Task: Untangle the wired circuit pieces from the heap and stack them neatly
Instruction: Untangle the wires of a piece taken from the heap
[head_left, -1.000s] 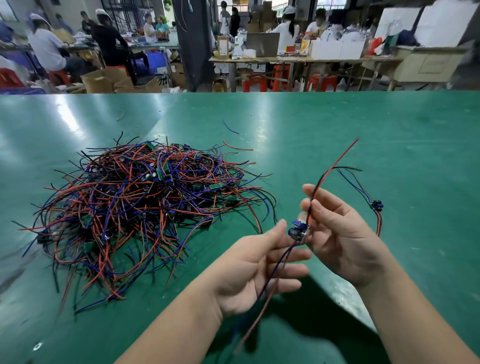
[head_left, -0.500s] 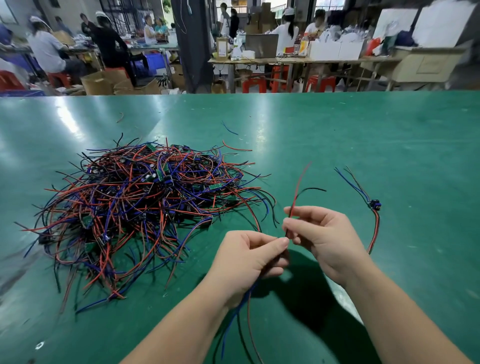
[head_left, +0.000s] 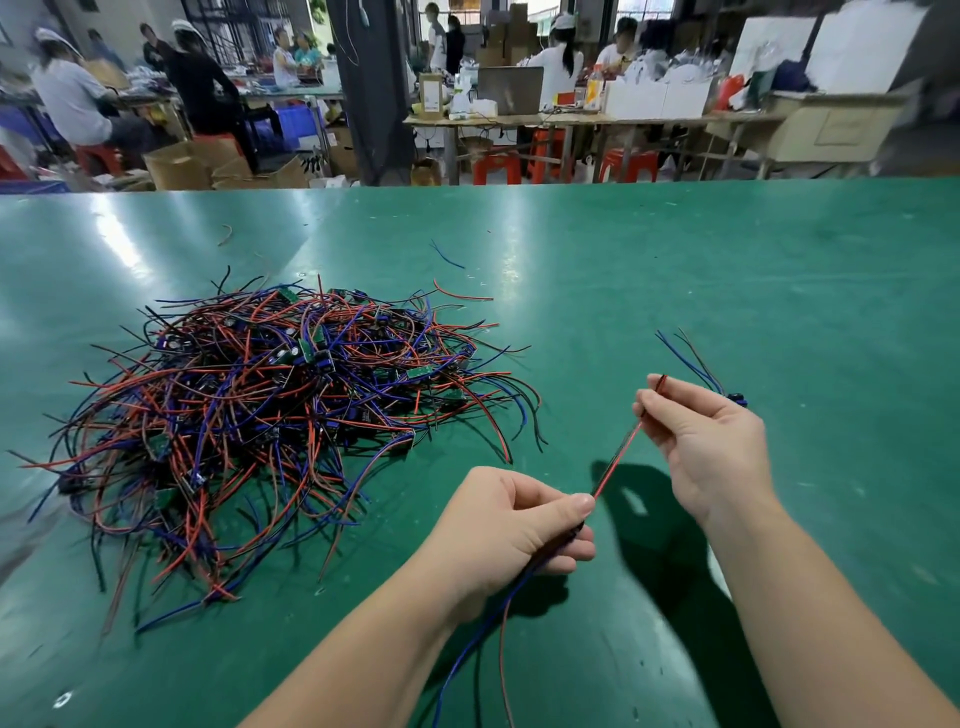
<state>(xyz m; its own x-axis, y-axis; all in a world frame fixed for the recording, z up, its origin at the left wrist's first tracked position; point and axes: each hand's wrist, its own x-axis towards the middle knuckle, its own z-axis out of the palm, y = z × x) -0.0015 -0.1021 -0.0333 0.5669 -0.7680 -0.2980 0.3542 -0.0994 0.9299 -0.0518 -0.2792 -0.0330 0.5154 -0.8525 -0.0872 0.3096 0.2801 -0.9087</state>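
Holding one wired circuit piece stretched above the green table, right of the heap, I am gripping its near end in my curled left hand and pinching its red and black leads with my right hand. I am judging that pulling harder is risking tearing a lead off, and that setting it down carelessly is risking tangling it with the lone piece beyond.

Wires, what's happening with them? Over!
Left hand and right hand pinch one wired piece, stretched between them. Heap lies left, apart. Nothing blocking.
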